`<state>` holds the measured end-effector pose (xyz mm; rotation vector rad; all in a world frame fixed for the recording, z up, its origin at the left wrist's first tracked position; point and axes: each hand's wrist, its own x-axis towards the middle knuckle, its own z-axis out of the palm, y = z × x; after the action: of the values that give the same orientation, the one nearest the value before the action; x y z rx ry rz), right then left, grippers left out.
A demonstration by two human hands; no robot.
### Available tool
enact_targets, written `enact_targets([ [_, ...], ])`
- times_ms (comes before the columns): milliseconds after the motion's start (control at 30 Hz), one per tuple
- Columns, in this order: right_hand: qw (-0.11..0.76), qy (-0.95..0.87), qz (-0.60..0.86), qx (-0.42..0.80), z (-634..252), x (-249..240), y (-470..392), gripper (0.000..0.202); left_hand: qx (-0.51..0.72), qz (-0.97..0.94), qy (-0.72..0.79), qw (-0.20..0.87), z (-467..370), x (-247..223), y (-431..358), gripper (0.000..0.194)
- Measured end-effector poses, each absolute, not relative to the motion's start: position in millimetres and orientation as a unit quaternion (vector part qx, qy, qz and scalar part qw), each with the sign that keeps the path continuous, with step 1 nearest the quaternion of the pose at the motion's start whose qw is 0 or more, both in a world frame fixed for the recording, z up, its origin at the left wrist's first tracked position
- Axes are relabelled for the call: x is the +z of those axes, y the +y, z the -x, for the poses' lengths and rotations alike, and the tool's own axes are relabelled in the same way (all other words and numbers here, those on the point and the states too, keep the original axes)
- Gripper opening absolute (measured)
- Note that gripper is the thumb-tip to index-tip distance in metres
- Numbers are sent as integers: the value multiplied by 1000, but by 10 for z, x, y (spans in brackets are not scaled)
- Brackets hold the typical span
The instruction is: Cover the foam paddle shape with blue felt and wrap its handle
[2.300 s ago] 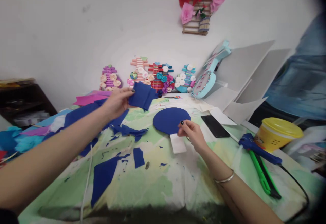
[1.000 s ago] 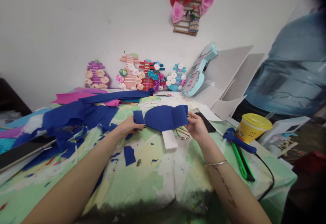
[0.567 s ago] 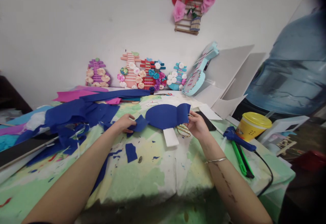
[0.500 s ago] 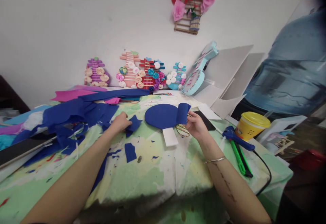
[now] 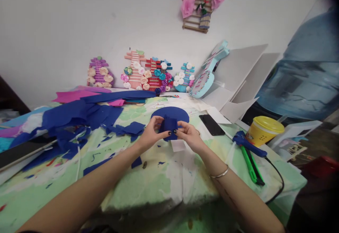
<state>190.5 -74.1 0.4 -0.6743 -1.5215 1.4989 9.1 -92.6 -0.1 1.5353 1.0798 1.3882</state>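
Both hands are at a piece of dark blue paper (image 5: pixel 170 124), in front of a flat blue oval (image 5: pixel 171 110) on the table. My left hand (image 5: pixel 153 132) pinches its left side between thumb and fingers. Opposite it, my right hand (image 5: pixel 189 135) pinches the right edge, with the two thumbs close together. The paper covers the near part of the oval. Below it a white tab (image 5: pixel 178 145) sticks out towards me. A small gold loop shows beside my right hand, and the rest of it is hidden.
Blue paper scraps (image 5: pixel 134 128) lie left of my hands, with larger blue sheets (image 5: pixel 69 114) beyond. To the right are a black phone (image 5: pixel 212 124), a blue glue gun (image 5: pixel 249 144), a green cutter knife (image 5: pixel 249 165) and a yellow tub (image 5: pixel 265 130). Decorated instrument models (image 5: pixel 135 72) line the wall.
My left hand has moved right from the scraps and taken hold of the blue paper. My right hand has brought that paper left and nearer. The gold-handled scissors are now mostly hidden.
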Motion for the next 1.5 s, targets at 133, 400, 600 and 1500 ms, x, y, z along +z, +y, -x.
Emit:
enact_targets([
  [133,408,-618,250,624,-1895,-4,-760,33,536,-593,407,442,-119,5,-970,53],
  [400,529,-542,347,553,-2020,31,-643,31,577,-475,372,551,-76,-35,-882,29],
  [600,607,-520,401,448,-2207,80,-507,29,592,-425,362,581,-22,27,-874,30],
  [1500,321,-868,286,250,-2188,34,-574,14,364,-560,392,633,-124,-74,-985,31],
])
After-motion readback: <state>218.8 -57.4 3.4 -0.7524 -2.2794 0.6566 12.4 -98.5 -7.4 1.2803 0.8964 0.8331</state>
